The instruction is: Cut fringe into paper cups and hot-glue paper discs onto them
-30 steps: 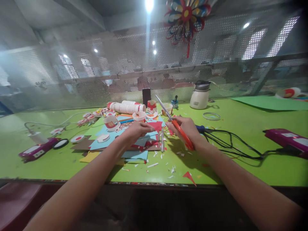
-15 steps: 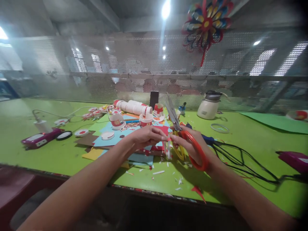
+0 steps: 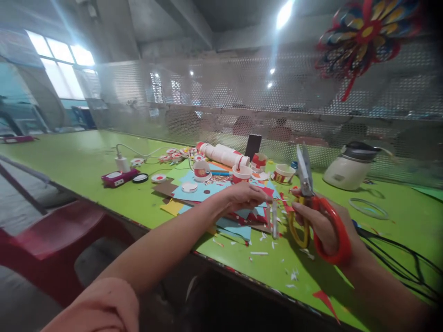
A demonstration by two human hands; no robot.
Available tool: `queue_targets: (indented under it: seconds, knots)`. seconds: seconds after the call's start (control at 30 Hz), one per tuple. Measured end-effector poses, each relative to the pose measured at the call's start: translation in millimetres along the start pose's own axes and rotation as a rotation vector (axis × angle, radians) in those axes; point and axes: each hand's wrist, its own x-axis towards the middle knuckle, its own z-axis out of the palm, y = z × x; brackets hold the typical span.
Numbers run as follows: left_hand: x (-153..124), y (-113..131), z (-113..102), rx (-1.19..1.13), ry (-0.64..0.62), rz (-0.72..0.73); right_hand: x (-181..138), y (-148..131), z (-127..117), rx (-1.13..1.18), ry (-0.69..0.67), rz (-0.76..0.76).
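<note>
Scissors with orange-red and yellow handles, lime-green table, light-blue paper, red-and-white cups

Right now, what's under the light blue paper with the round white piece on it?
Brown paper and yellow paper poke out beneath the light blue paper. Whatever it covers completely is hidden.

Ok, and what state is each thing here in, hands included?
Left hand: fingers curled over the paper sheets, grip unclear
Right hand: closed on the scissors
Scissors: blades slightly open, pointing up
Paper sheets: loosely layered
Jug: upright, lid on
Stacked cups: lying sideways
Rightmost cup: upright, open-topped
White adapter: plugged into the purple power strip
Flower decoration: hanging
Ceiling light: lit
</note>
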Motion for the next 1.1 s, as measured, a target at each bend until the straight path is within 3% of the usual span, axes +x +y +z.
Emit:
queue_targets:
  seconds: [0.17,0.33,0.5,0.77,1.1]
  knots:
    - [-5.7,19.4,-22.8,0.024,0.189,0.008,0.1,-0.6,-0.6,-0.034,0.044,-0.016]
    - [-46.0,50.4,-83.9,0.177,0.438,-0.031,-8.2,-16.4,2.5,-0.039,0.047,-0.006]
    - [-78.5,53.0,-128.0,0.372,0.644,-0.184,-11.2,-18.0,2.7,-0.045,0.030,-0.025]
    - [-75.9,41.9,-129.7,0.671,0.797,-0.313,-7.4,-12.3,-0.4,-0.073,0.038,-0.055]
    - [-85.8,57.5,-110.1,0.716,0.795,-0.313,-9.0,-9.4,1.0,0.010,0.003,-0.048]
